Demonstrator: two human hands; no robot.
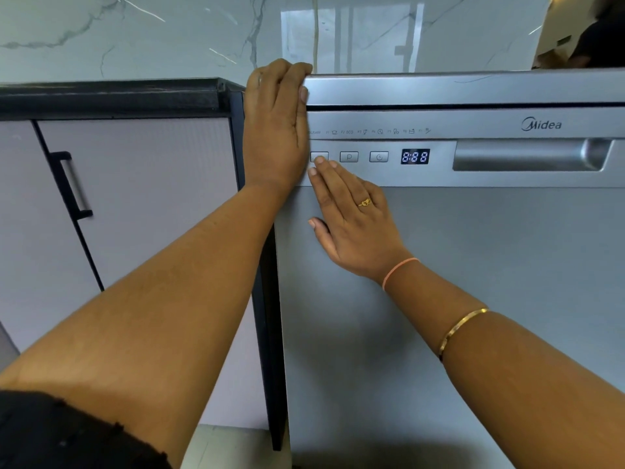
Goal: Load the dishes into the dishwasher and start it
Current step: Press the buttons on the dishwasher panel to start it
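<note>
Dishwasher [439, 299] silver, door closed, fills right half of the view, standing just beside the cabinet [152, 184] under the black bench [111, 96]. Left hand [274, 130] at the dishwasher's top left corner, fingers curled over the top edge, thumb lying down the front of the lid, so clamped on that corner. Right hand [355, 225] flat against the door, fingers straight and together, thumb spread out to the left; one fingertip touches the leftmost button [318, 153] on the control strip, holding nothing. Hands close, left directly above right, not clearly touching. Along the strip to the right of that button: P button [349, 157], clock button [378, 157], then display [415, 156] lit, reading 8:88. Row of small program icons above the buttons, too small to read fully. Recessed handle [527, 155] further right, Midea logo [541, 124] above it. Ring [364, 202] on a right-hand finger, pink band [399, 270] at the right wrist, gold bangle [460, 328] lower on that forearm. Black sleeve [67, 434] at bottom left. Cabinet door pale with black bar handle [72, 186]. Marble wall [169, 35] behind, glossy with reflections. Dark shape at top right corner, cannot tell what.
</note>
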